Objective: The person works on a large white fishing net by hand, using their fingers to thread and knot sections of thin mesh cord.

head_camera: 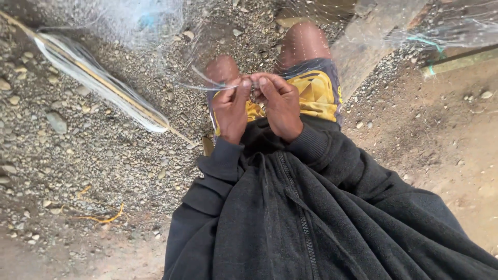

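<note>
Lowest in the frame a dark zip jacket (311, 223) fills the centre and right, its sleeves running up to the two hands at mid-frame. The left hand (231, 111) and the right hand (280, 103) meet knuckle to knuckle just above the lap, over yellow-patterned shorts (316, 93). Both are curled, not spread: the thumb and forefinger of each press together on a thin clear strand of net (207, 85) that passes between them. What sits right at the pinch is too small to tell; it may be a knot or a mesh.

The step in hand looks like fine work on the net, tying or mending one spot, with the strand held taut between the two pinches. The next move would seem to call for small, careful finger work: keeping tension on one side while the other fingers turn or pull the line, since the line is slippery and hard to see.

From the hands the net leads left and up, touching both, then spreads as a pale veil over the knees (303, 41) and the upper frame. Farther left a bundled roll of net (98, 83) lies on the gravel (78, 155), well apart from the hands. An orange cord (106, 219) lies at lower left.
</note>
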